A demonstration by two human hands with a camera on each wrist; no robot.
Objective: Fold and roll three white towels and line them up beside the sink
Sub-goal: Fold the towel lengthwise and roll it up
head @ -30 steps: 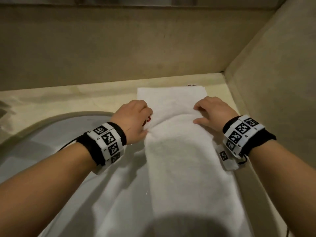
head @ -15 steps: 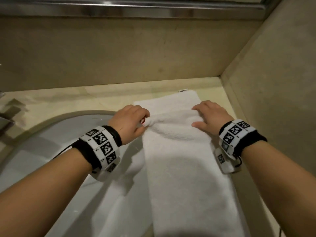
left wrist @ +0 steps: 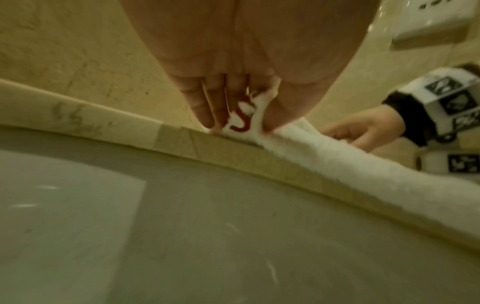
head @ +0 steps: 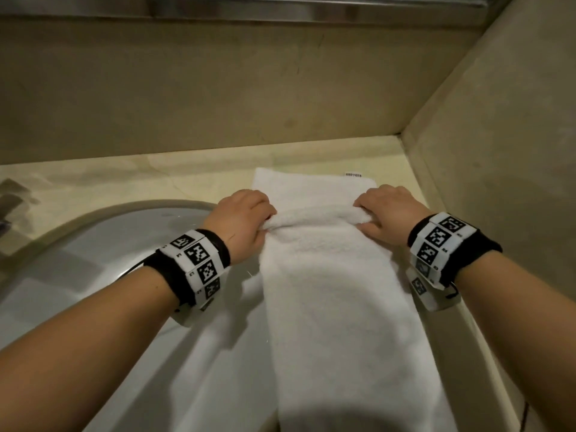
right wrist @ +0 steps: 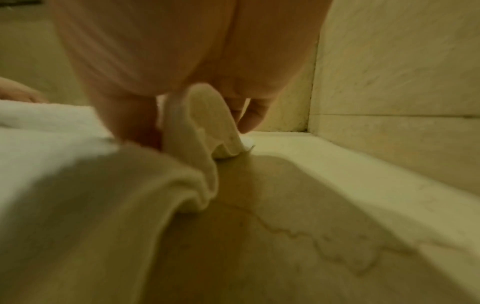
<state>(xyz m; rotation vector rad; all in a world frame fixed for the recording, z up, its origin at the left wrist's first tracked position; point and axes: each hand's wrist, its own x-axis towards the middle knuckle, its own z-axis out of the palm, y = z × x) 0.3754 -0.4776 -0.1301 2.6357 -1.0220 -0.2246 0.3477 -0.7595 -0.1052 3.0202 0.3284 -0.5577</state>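
Observation:
A long folded white towel (head: 327, 291) lies on the beige counter to the right of the sink (head: 93, 260), running away from me. A raised ridge (head: 314, 215) crosses it near the far end. My left hand (head: 249, 219) pinches the ridge's left end, and the left wrist view shows red-painted nails (left wrist: 240, 123) against the towel (left wrist: 337, 164). My right hand (head: 386, 213) grips the right end, where the towel edge (right wrist: 205, 127) curls up between thumb and fingers. A flat stretch of towel with a small tag (head: 352, 175) lies beyond the hands.
The back wall (head: 280, 88) and the right side wall (head: 498, 151) meet in a corner just past the towel. More white cloth (head: 218, 369) spreads left of the strip over the sink rim. A wall socket plate (left wrist: 436, 20) shows in the left wrist view.
Both hands have moved toward the towel's far edge and gathered a thicker raised ridge between them. The flat stretch beyond the hands has become shorter.

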